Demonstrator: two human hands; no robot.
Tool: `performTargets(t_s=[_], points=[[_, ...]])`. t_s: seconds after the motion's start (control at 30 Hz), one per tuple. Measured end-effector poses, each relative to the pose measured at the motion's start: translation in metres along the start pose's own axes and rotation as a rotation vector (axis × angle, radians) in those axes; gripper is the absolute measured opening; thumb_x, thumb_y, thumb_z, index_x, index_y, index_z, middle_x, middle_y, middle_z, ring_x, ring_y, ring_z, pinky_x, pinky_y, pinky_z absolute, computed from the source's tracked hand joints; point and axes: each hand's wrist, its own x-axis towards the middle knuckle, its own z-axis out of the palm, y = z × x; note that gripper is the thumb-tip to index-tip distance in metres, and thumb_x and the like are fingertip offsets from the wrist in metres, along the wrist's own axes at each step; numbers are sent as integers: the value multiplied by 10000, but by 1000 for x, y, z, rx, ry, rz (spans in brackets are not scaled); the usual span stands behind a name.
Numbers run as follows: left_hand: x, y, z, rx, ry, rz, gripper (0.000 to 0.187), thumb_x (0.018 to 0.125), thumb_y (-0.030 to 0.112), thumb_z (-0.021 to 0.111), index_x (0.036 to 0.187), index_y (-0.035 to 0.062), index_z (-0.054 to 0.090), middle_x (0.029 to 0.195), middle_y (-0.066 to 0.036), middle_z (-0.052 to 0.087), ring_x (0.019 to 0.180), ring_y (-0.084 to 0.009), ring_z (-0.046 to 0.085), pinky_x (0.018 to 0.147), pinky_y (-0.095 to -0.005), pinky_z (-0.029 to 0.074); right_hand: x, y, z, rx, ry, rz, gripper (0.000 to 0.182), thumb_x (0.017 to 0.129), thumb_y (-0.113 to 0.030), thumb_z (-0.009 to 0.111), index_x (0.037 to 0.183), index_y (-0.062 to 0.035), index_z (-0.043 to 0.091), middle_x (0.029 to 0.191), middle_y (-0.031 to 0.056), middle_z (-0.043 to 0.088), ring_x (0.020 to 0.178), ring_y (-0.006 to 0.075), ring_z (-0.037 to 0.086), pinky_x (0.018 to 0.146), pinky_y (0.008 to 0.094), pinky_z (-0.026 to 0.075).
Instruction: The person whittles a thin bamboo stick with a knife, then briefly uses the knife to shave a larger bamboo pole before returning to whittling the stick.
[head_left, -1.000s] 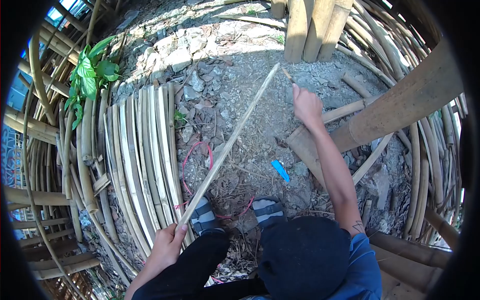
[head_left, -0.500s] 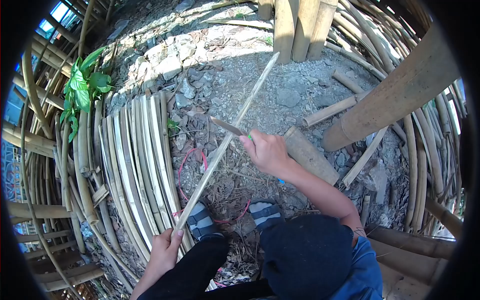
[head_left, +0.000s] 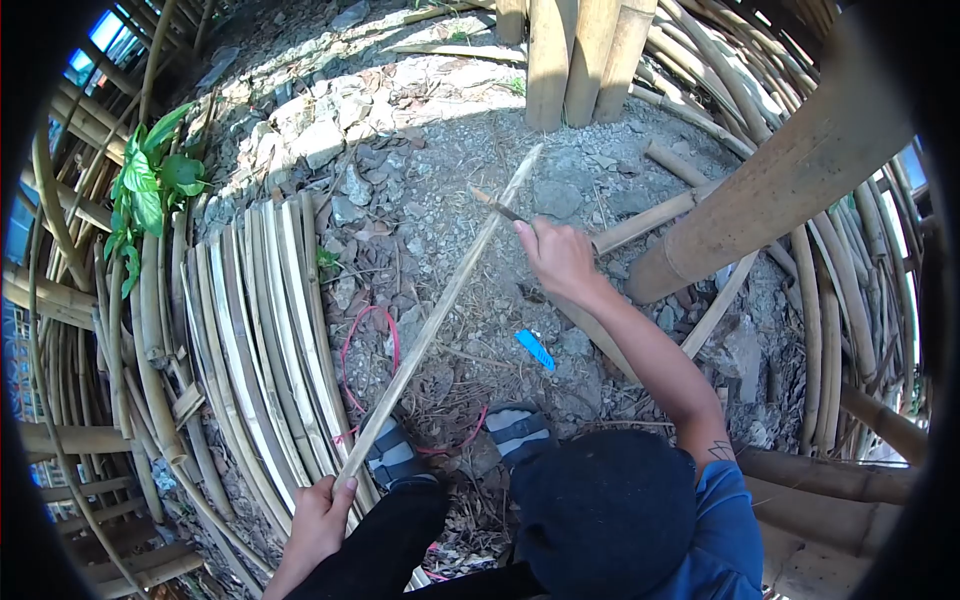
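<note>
Bamboo fills the scene: a long split bamboo strip (head_left: pixel 440 312) runs from the left hand (head_left: pixel 318 522) up and away across the gravel ground (head_left: pixel 420 215), its far tip near the base of three upright poles (head_left: pixel 570 55). The left hand is closed around the strip's near end, low beside the person's left knee, much as it was half a second ago. The right hand (head_left: pixel 560 258) is clenched on the handle of a knife (head_left: pixel 497 206), whose blade points away and to the left, its tip touching or just beside the strip's upper stretch; I cannot tell whether it bites into the wood. Half a second ago this hand was lower and nearer the body, the blade crossing the strip about midway; a second ago it was raised far out past the strip's tip. Now it sits between those two spots, well apart from the left hand.

Left of the left hand lies a bundle of curved bamboo slats (head_left: pixel 255 330), with a green-leaved plant (head_left: pixel 145 190) beyond them. Between the hands, on the ground, are a red cord (head_left: pixel 372 345) looping near two sandalled feet (head_left: pixel 455 445) and a small blue scrap (head_left: pixel 535 350). Under the right forearm a short cut bamboo piece (head_left: pixel 640 222) lies beside a thick leaning pole (head_left: pixel 780 190).
</note>
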Motion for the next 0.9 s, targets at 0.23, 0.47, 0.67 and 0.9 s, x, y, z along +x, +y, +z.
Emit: performTargets(t_s=[0.23,0.47,0.67,0.9], points=[[-2,-9,1,-58,-25,-3,529,1034,359,581,695,-45,542,468,-79,449,425,-161,443,450,-400,369,-8,5,4,42,37,-152,484,1038,-430,495,847,-8,637,682,225,679,581,422,672,554,551,514],[1,-11,2,-47,-74,-37,521,1038,363,574,712,-44,562,479,-68,464,445,-146,439,458,-389,375,23,28,-12,-35,40,85,518,1043,-466,465,840,-26,648,692,246,675,686,433,696,627,574,521],[-4,-14,-1,-97,-107,-100,525,1052,369,553,728,-44,567,507,-36,461,482,-120,419,472,-369,366,-12,-3,-3,89,-53,-204,516,1042,-466,463,854,-23,648,693,249,671,681,437,692,607,553,525],[-4,-20,-2,-114,-165,-137,514,1048,369,570,741,-42,578,525,-3,441,511,-96,388,476,-353,335,26,67,1,-76,-3,110,558,1052,-496,407,908,-20,659,791,262,697,742,440,702,637,559,536]])
